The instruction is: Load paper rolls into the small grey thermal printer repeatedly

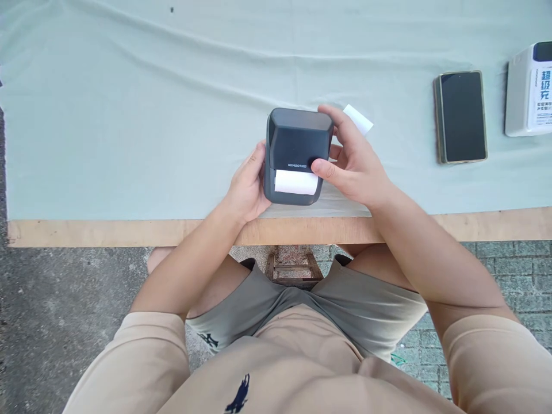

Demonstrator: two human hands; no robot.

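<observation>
A dark label printer [291, 146] is held between both hands above the near part of the table. White paper [296, 182] shows in the slot at its lower end, below the printed brand name. My left hand [250, 190] grips the printer's left side, thumb along the edge and the other fingers hidden beneath. My right hand [356, 158] holds the right side, its thumb on the front beside the lettering and its index finger at the top right corner. Behind the right hand a small white paper piece [359, 119] lies on the cloth.
A pale green cloth [142, 126] covers the table, whose bare wooden edge [103, 233] runs along the front. To the right lie a dark-screened smartphone [463, 118] on what looks like a box or second device, and a white box-shaped device [524, 92] cut off by the frame.
</observation>
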